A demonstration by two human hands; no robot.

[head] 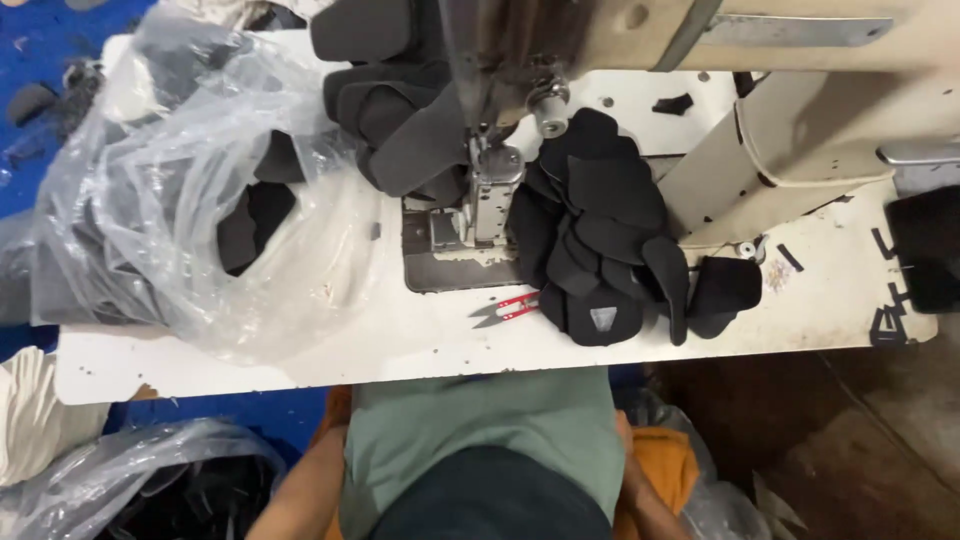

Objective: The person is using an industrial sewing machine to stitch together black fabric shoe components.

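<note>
Both your hands sit below the tabletop (300, 350), grip unseen; the black fabric pieces (600, 230) look light, floppy—pinch an edge.

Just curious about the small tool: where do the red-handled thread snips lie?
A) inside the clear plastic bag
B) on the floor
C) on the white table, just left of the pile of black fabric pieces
C: the red-handled thread snips lie on the white table, beside the pile of black fabric pieces.

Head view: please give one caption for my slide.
Black fabric pieces and red snips beside a sewing machine; hands unseen.
</note>
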